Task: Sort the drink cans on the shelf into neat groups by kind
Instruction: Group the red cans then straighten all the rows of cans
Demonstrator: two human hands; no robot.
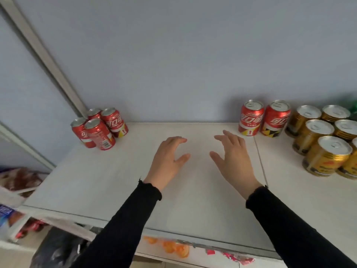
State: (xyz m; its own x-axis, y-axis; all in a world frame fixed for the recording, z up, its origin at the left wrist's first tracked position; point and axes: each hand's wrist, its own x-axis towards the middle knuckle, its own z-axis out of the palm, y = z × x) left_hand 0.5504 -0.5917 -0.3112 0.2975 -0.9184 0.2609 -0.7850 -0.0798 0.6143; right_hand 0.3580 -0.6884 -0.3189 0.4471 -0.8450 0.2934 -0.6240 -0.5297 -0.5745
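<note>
Both hands are held over the middle of the white shelf (96,180) w/ nothing gripped. The left hand (170,161) is seen w/ fingers loosely spread, thumb out to the side; the right hand (231,159) likewise, fingers relaxed & slightly bent. Black sleeves are worn on both arms.

Four red cola cans (97,127) are clustered upright at the back-left corner, touching each other — two in front, two behind. Two more red cans (264,118) are stood side by side at the back wall, to the right of the right hand & well apart from the left cluster. Just beside them, a group of gold cans (320,140) is packed in rows toward the right edge. Something green (352,109) is glimpsed behind the gold group — too blurred to tell. Orange items (170,246) are visible on the lower shelf.
</note>
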